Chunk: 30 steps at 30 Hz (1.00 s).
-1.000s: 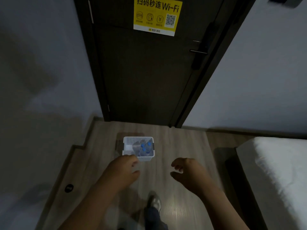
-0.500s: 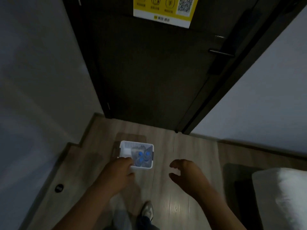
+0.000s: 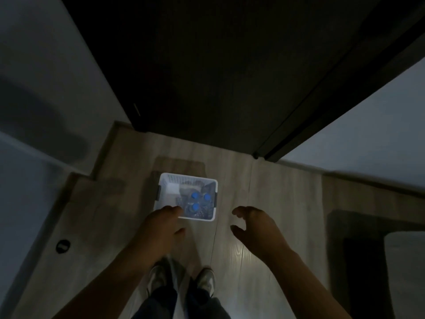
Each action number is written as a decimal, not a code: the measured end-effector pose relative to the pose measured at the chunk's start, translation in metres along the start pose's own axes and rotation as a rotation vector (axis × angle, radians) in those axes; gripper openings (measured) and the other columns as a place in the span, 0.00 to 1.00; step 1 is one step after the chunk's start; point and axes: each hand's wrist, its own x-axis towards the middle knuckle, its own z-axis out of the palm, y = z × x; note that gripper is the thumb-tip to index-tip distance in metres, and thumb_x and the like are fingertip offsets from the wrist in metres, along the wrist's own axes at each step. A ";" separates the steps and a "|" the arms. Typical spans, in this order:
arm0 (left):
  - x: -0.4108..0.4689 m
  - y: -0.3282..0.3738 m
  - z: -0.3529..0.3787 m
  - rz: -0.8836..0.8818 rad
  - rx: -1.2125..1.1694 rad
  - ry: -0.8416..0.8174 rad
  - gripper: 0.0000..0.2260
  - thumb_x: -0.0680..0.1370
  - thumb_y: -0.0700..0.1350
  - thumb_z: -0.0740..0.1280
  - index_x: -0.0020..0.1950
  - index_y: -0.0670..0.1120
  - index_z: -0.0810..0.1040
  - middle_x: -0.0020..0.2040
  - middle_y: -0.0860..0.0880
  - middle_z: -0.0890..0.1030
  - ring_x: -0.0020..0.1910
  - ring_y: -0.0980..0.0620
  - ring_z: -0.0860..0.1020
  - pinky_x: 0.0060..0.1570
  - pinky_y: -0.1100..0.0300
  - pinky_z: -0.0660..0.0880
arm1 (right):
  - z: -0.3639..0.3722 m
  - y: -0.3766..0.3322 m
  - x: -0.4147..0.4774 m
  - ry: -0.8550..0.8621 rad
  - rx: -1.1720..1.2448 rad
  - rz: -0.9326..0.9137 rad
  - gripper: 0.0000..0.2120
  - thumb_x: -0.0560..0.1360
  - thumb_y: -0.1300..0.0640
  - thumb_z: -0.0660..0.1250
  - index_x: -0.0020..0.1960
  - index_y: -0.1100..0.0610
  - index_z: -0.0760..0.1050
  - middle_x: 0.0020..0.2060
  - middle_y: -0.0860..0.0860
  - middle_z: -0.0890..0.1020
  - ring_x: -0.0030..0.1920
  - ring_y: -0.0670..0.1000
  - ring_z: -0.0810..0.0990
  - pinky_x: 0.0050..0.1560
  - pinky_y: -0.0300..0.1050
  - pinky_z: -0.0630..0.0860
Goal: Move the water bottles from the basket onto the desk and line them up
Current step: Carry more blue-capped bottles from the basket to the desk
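basket (image 3: pixel 188 177): white perforated plastic, a dark handle on its left and right walls. stands on the wooden floor (image 3: pixel 264 203) near the foot of the dark door (image 3: pixel 218 77), ahead of the person's shoes (image 3: pixel 157 276).

bottles (image 3: pixel 195 195): three, upright, blue caps upward, bunched close together in the basket's right half toward its near right corner. bodies too dim to make out.

left hand (image 3: pixel 161 229): stretched forward, seen over the basket's near left corner. fingers bent downward and close together, thumb jutting to the right, nothing held in them. whether it touches the rim cannot be told.

right hand (image 3: pixel 255 229): over bare floor to the right of the basket, apart from it. fingers loosely curled and slightly spread, thumb parted from them, holding nothing.

shoes: two, pale, side by side at the floor's near edge, dark trouser legs above them.

round fitting (image 3: pixel 62 246): dark, on the floor by the left wall, well apart from the basket.
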 end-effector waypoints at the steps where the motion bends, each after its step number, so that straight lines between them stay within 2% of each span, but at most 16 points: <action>1: 0.013 -0.009 0.012 -0.003 -0.003 0.001 0.12 0.77 0.53 0.64 0.55 0.48 0.73 0.57 0.49 0.78 0.56 0.53 0.77 0.56 0.60 0.74 | 0.013 0.005 0.015 -0.003 0.003 0.004 0.20 0.76 0.49 0.66 0.67 0.50 0.71 0.59 0.48 0.79 0.56 0.46 0.77 0.57 0.37 0.72; 5: 0.069 -0.047 0.064 -0.007 -0.066 -0.019 0.14 0.77 0.52 0.65 0.60 0.48 0.73 0.60 0.49 0.77 0.59 0.52 0.76 0.59 0.58 0.74 | 0.069 0.027 0.077 -0.014 -0.004 0.006 0.21 0.77 0.50 0.65 0.68 0.51 0.70 0.59 0.50 0.79 0.57 0.47 0.77 0.57 0.38 0.73; 12: 0.167 -0.108 0.176 -0.019 -0.113 0.012 0.12 0.76 0.52 0.67 0.58 0.50 0.73 0.61 0.51 0.78 0.60 0.54 0.75 0.60 0.61 0.71 | 0.176 0.076 0.181 0.048 0.032 0.044 0.21 0.76 0.50 0.67 0.68 0.51 0.70 0.60 0.49 0.79 0.58 0.47 0.77 0.55 0.37 0.71; 15: 0.211 -0.131 0.221 -0.017 -0.135 -0.009 0.15 0.76 0.52 0.67 0.61 0.49 0.71 0.62 0.51 0.77 0.59 0.54 0.75 0.56 0.64 0.69 | 0.222 0.099 0.221 0.100 0.046 0.047 0.23 0.76 0.51 0.68 0.69 0.51 0.69 0.61 0.49 0.78 0.58 0.47 0.77 0.56 0.36 0.70; 18: 0.245 -0.150 0.258 0.009 -0.150 0.008 0.18 0.75 0.52 0.68 0.62 0.49 0.71 0.61 0.50 0.76 0.58 0.53 0.75 0.55 0.61 0.72 | 0.261 0.120 0.257 0.148 0.061 0.029 0.23 0.75 0.51 0.68 0.69 0.52 0.69 0.62 0.50 0.78 0.59 0.48 0.77 0.57 0.38 0.71; 22: 0.276 -0.175 0.289 0.079 -0.118 0.060 0.21 0.74 0.54 0.69 0.65 0.50 0.70 0.63 0.51 0.75 0.59 0.53 0.74 0.58 0.58 0.72 | 0.299 0.142 0.292 0.230 0.048 -0.008 0.25 0.74 0.50 0.69 0.69 0.51 0.68 0.62 0.49 0.78 0.58 0.47 0.77 0.52 0.35 0.68; 25: 0.287 -0.187 0.301 0.116 -0.140 0.093 0.23 0.73 0.55 0.70 0.65 0.51 0.70 0.63 0.52 0.75 0.59 0.54 0.74 0.57 0.59 0.72 | 0.316 0.151 0.309 0.287 0.033 -0.033 0.29 0.72 0.49 0.71 0.69 0.50 0.67 0.62 0.48 0.77 0.57 0.47 0.77 0.50 0.35 0.68; 30: 0.296 -0.195 0.318 0.182 -0.172 0.129 0.23 0.71 0.56 0.71 0.64 0.55 0.70 0.61 0.55 0.75 0.56 0.58 0.73 0.52 0.64 0.69 | 0.334 0.166 0.327 0.365 0.034 -0.087 0.28 0.71 0.46 0.71 0.68 0.49 0.67 0.61 0.47 0.77 0.55 0.46 0.77 0.49 0.35 0.70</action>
